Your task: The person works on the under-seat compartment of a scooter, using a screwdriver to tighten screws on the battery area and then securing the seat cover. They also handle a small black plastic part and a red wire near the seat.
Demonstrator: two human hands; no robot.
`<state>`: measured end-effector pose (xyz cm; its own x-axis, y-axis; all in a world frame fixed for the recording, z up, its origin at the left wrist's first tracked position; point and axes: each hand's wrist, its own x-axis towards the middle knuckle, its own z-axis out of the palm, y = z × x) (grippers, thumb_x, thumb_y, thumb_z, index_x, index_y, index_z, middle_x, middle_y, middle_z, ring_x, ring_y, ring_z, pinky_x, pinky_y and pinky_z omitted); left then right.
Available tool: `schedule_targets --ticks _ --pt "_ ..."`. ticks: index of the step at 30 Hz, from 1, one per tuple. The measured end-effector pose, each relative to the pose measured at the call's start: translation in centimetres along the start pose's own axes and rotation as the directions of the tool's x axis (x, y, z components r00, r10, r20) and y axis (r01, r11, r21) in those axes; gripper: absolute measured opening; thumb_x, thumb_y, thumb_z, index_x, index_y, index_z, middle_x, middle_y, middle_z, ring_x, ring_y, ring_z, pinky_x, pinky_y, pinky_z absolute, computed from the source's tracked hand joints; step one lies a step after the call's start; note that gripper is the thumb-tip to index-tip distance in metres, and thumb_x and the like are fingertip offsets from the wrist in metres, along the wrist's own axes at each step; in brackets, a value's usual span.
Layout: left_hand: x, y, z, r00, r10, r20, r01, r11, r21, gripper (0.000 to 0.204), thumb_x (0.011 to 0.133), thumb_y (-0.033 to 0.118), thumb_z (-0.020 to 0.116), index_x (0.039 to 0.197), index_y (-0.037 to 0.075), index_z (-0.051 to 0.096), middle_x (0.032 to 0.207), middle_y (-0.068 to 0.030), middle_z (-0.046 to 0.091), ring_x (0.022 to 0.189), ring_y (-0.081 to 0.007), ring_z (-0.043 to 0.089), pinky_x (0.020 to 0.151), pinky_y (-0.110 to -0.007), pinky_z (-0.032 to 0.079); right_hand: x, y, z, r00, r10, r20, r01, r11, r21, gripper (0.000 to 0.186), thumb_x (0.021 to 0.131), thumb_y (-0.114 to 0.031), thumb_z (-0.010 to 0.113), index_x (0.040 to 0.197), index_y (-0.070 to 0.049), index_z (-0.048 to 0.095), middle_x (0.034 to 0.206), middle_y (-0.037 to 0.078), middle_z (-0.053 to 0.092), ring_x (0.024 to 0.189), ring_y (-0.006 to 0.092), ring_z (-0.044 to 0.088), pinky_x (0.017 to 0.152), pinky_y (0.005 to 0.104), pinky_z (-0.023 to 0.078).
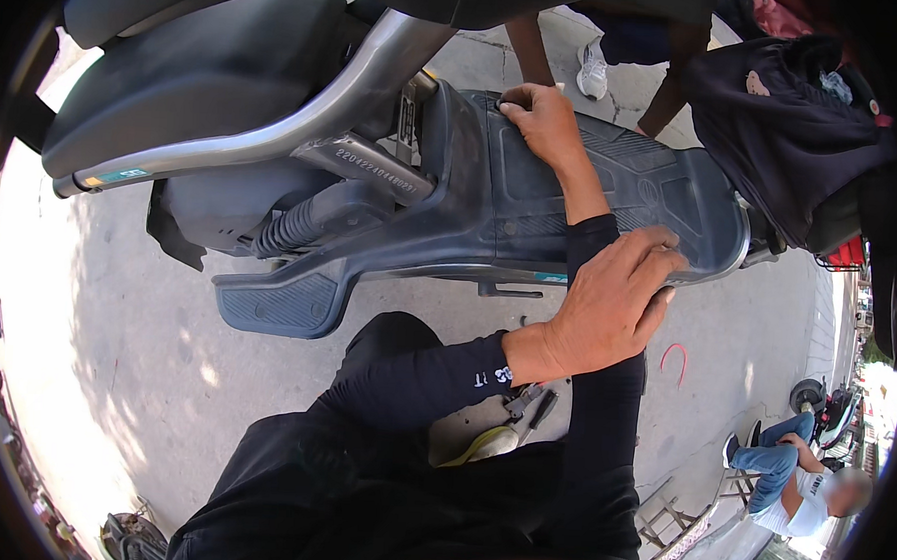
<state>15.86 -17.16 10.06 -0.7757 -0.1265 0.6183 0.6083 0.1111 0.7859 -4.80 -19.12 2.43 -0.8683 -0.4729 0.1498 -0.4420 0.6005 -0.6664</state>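
Note:
An electric scooter stands across my front, with its dark grey ribbed footboard (542, 199) before me. At the footboard's far left corner, near the seat end, my right hand (545, 124) is closed, fingertips curled at the edge; a small dark thing at the fingertips is too small to name. My left hand (613, 302) hovers over the footboard's near edge and crosses above my right forearm. Its fingers are bent and apart, with nothing seen in them. A silver frame tube (305, 134) and the black seat (207, 69) lie to the left.
Another person's arm (666, 104) reaches down at the footboard's far side. Dark cloth (795, 135) covers the scooter's front. A dark-handled tool (540, 409) lies near my shoe (491, 444). A red wire (675, 362) rests on the concrete. At lower right sits a person (785, 475).

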Motion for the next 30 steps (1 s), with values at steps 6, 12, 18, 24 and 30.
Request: schedule_targets --ticks 6,12,18,24,30 --pt "0.4 -0.7 -0.3 1.0 -0.004 0.001 0.004 1.0 0.002 0.032 0.085 0.0 0.068 0.117 0.0 0.06 0.123 -0.0183 0.058 0.108 -0.0364 0.062 0.088 -0.042 0.053 0.2 -0.5 0.0 0.986 -0.165 -0.021 0.159 0.974 -0.163 0.019 0.087 -0.015 0.073 0.099 -0.001 0.078 0.096 0.021 0.075 0.092 0.0379 0.072 0.086 0.0452 0.055" --pt "0.8 -1.2 -0.2 0.999 0.029 -0.024 -0.028 0.999 0.025 0.032 0.084 -0.001 0.069 0.115 0.0 0.06 0.122 -0.0177 0.058 0.106 -0.0352 0.062 0.086 -0.042 0.053 0.5 -1.9 -0.1 0.98 -0.19 0.059 0.197 0.886 -0.419 0.014 0.089 -0.01 0.07 0.097 0.002 0.074 0.093 0.022 0.072 0.095 0.0422 0.068 0.087 0.047 0.053" --pt "0.9 -1.8 0.2 0.999 -0.019 -0.043 0.019 1.0 0.002 0.033 0.084 -0.003 0.069 0.115 0.001 0.059 0.122 -0.0178 0.058 0.102 -0.0346 0.063 0.081 -0.04 0.054 -0.1 -0.8 0.3 0.928 -0.372 0.004 0.338 0.838 -0.429 0.014 0.08 -0.001 0.072 0.092 -0.001 0.064 0.096 0.019 0.068 0.093 0.0423 0.067 0.082 0.0497 0.055" --pt "0.6 -1.5 0.4 0.997 -0.053 -0.053 0.052 0.998 -0.024 0.032 0.085 -0.002 0.069 0.115 0.001 0.059 0.122 -0.0174 0.057 0.101 -0.0349 0.064 0.08 -0.039 0.054 0.1 -1.0 0.3 0.937 -0.348 0.029 0.332 0.862 -0.382 0.014 0.082 -0.006 0.074 0.095 -0.002 0.071 0.096 0.019 0.071 0.095 0.0397 0.069 0.082 0.0495 0.056" --pt "0.3 -1.0 0.3 0.998 -0.051 -0.046 0.049 0.998 -0.045 0.03 0.086 -0.001 0.068 0.115 0.001 0.06 0.122 -0.0173 0.057 0.1 -0.0345 0.064 0.081 -0.039 0.054 0.7 -0.8 0.2 0.951 -0.309 0.023 0.304 0.916 -0.26 0.017 0.088 -0.011 0.071 0.103 -0.005 0.078 0.096 0.017 0.072 0.096 0.0369 0.07 0.082 0.0476 0.055"
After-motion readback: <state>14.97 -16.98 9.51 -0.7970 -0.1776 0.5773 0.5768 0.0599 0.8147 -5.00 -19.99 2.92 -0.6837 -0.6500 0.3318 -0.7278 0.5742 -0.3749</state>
